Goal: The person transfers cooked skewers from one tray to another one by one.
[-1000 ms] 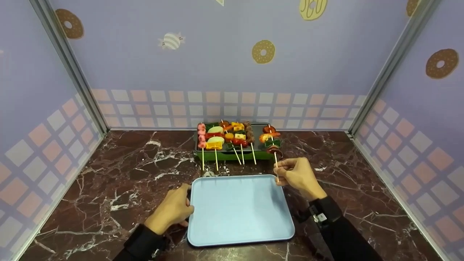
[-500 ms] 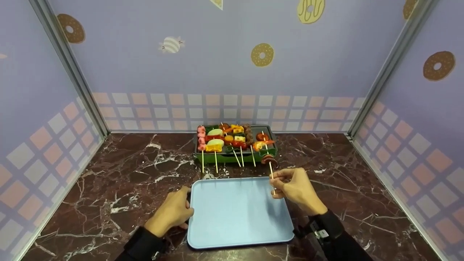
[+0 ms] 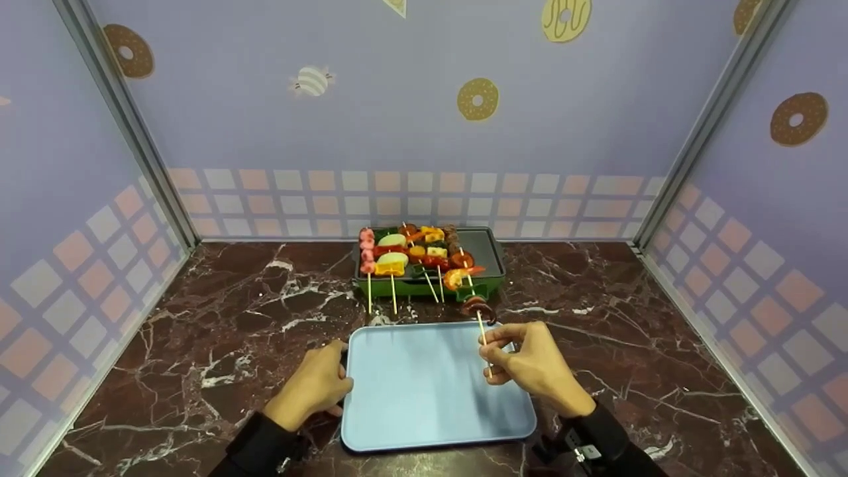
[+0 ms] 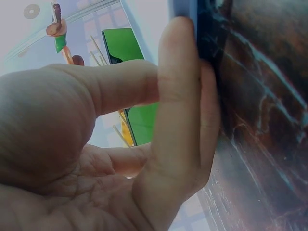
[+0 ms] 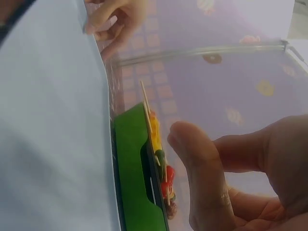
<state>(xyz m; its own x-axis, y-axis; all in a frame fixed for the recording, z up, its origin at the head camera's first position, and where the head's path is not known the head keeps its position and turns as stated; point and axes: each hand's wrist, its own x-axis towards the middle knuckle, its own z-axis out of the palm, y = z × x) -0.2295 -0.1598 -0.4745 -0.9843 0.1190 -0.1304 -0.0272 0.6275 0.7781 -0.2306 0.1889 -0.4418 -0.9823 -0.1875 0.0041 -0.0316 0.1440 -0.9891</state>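
Note:
My right hand (image 3: 530, 364) pinches the bare stick end of a kebab skewer (image 3: 471, 293) between thumb and fingers. This skewer carries a brown ring-like piece, green pepper, a shrimp and a round reddish-brown slice, and it slants over the front of a green grill (image 3: 401, 289) and the tray's far edge. At the left rim of a light blue tray (image 3: 430, 391), my left hand (image 3: 315, 384) grips the edge. In the left wrist view the held skewer (image 4: 60, 41) shows beyond the thumb; my right hand's thumb (image 5: 199, 173) hides it in the right wrist view.
Several other skewers lie side by side on the grill, among them a pink one (image 3: 368, 250) and one with a yellow piece (image 3: 389, 268), sticks pointing toward me. The dark marbled tabletop (image 3: 218, 344) runs to patterned walls (image 3: 424, 119) on three sides.
My right hand has drawn the skewer leftward and toward me, from the grill's right end to over the tray's far right part. My left hand stays on the tray.

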